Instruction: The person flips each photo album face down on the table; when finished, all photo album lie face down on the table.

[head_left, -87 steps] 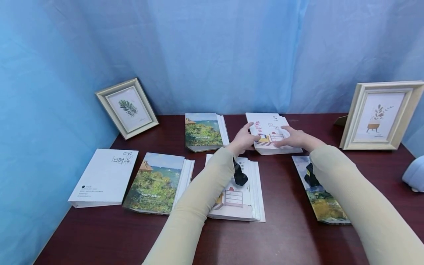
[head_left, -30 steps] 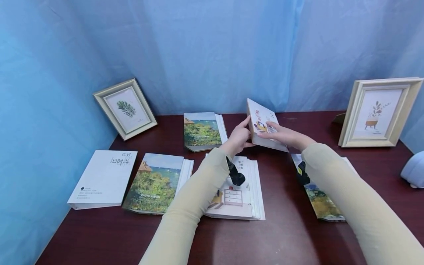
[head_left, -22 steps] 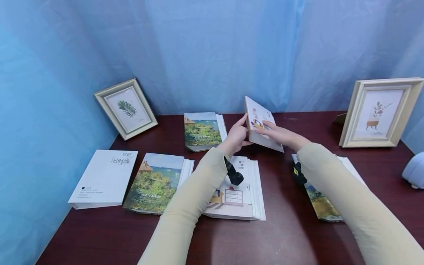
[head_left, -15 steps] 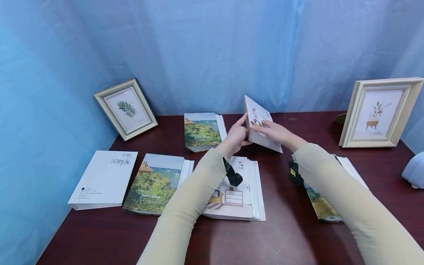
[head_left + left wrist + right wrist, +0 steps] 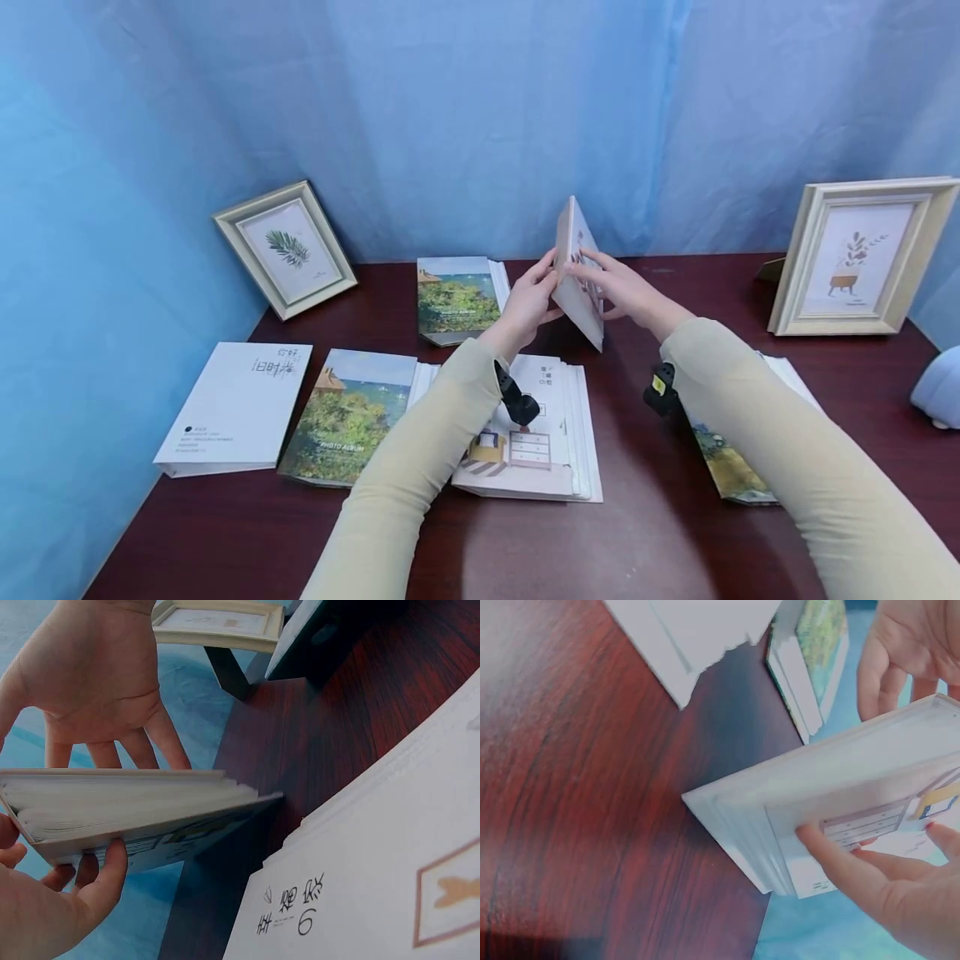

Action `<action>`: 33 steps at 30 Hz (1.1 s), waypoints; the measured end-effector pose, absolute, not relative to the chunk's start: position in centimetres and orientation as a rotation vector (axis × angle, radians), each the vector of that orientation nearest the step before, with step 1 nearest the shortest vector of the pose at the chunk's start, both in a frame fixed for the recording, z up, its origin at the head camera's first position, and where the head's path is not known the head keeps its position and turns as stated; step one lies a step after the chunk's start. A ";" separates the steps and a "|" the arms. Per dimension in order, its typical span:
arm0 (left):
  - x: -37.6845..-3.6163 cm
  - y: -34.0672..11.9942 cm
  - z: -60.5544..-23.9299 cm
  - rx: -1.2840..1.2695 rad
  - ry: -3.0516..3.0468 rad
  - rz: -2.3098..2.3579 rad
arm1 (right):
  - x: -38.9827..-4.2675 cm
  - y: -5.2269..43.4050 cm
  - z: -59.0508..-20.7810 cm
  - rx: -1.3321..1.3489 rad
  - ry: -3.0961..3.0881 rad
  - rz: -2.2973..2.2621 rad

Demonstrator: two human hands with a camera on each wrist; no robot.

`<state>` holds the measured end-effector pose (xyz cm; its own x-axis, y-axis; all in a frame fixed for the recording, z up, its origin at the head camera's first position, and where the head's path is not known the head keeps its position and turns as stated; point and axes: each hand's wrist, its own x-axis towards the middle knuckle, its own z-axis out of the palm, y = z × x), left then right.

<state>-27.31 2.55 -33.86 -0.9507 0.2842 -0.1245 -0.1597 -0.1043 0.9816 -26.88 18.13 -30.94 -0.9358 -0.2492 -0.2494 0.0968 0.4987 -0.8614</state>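
Between my two hands is a white illustrated photo album (image 5: 577,287), tilted up almost on edge near the back of the table. My left hand (image 5: 525,308) holds its left side, fingertips on the cover (image 5: 82,881) in the left wrist view. My right hand (image 5: 626,292) holds the other side, its fingers spread over the cover with the drawer drawing (image 5: 862,825). Page edges show in the left wrist view. Whether the album touches the table is unclear. A landscape photo album (image 5: 459,300) lies left of my left hand, and a white album (image 5: 517,475) lies beneath my left wrist.
On the dark red table (image 5: 555,550) a white album (image 5: 232,408) and another landscape album (image 5: 352,417) lie at left. One more album (image 5: 731,462) is partly under my right forearm. Picture frames (image 5: 288,250) stand at both back corners, with a pale blue object (image 5: 941,387) at right.
The album lay flat, was lifted by its left side, and now stands steeper, nearly upright. Both hands have moved slightly left and turned with it.
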 end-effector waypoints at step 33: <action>-27.4 3.9 -33.9 0.233 1.652 1.923 | -25.9 21.5 -28.9 -0.063 2.139 -1.928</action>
<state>-27.37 3.85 -33.86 -0.8122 0.5327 -0.2379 -0.3156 -0.0582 0.9471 -25.85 21.45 -28.91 -0.9651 -0.2046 -0.1633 0.1412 0.1186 -0.9829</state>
